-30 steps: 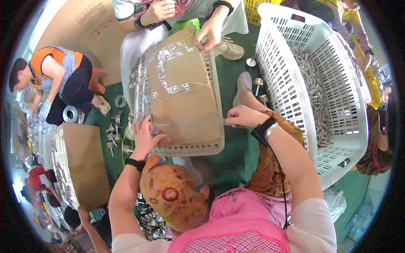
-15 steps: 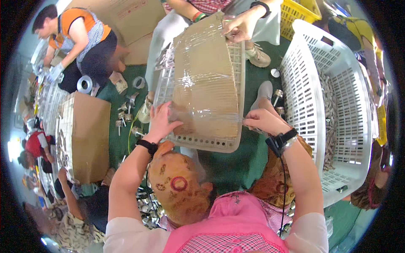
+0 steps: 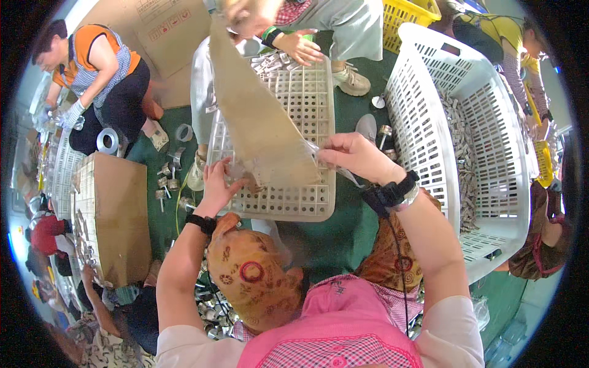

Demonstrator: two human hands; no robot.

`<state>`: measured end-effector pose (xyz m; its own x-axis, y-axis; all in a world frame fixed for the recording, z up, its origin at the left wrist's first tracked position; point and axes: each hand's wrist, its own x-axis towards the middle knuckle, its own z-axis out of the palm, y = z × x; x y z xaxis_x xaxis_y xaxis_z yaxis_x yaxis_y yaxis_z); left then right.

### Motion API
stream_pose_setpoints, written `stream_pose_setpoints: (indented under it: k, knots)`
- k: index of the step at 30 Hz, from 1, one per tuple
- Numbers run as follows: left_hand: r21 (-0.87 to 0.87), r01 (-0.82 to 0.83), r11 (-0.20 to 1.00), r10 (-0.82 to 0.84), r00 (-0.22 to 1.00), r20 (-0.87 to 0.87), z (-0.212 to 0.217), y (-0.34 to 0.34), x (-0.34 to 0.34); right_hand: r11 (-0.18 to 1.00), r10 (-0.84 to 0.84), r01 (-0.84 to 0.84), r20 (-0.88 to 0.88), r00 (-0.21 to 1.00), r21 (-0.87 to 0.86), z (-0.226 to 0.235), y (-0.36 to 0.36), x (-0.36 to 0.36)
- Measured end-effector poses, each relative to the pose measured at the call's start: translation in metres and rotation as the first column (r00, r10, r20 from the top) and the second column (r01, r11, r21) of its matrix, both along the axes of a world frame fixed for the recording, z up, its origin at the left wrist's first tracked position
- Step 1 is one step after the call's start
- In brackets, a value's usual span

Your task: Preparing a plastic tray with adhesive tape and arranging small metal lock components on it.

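Observation:
A brown cardboard sheet (image 3: 257,119) is tilted up over a white perforated plastic crate (image 3: 288,207), with clear film on its surface and edges. My left hand (image 3: 216,187) is at the sheet's near left corner, thumb and fingers curled around its edge. My right hand (image 3: 362,157) pinches clear film (image 3: 311,149) at the sheet's right edge, and a loose strip hangs below the fingers. Across from me, a co-worker's blurred hand (image 3: 251,13) is at the sheet's far end. That person's other hand (image 3: 299,48) is spread over small metal parts (image 3: 270,63) on the crate.
To the right stands a tall white slotted basket (image 3: 429,135) with many metal parts inside. Another cardboard piece (image 3: 123,214) stands at left against a light grid. Tape rolls (image 3: 107,141) and metal pieces (image 3: 162,183) lie on the green floor. A yellow basket (image 3: 405,24) is behind.
The cardboard sheet has tilted up and shifted left, baring the crate's perforated face and metal parts. The co-worker's hands have moved left. My right hand has shifted slightly up and left.

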<state>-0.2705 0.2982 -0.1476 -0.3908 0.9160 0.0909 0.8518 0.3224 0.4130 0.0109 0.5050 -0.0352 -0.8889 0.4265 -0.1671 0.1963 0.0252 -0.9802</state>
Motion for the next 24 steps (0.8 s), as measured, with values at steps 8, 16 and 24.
stream_pose_setpoints:
  k: [8,16,24]
  knots:
    - [0.17,-0.1,0.98,0.038,0.942,0.333,-0.003,-0.01,-0.011,0.991,0.02,0.033,-0.393,0.919,0.128,0.053,-0.034,-0.064]
    - [0.221,-0.247,0.943,0.07,0.8,0.595,0.026,-0.022,-0.007,0.906,0.078,0.078,-0.345,0.935,0.416,0.111,-0.081,-0.14]
    - [0.241,-0.596,0.766,0.089,0.47,0.878,-0.015,-0.144,-0.092,0.886,0.279,-0.077,-0.392,0.877,0.458,0.087,-0.195,-0.29]
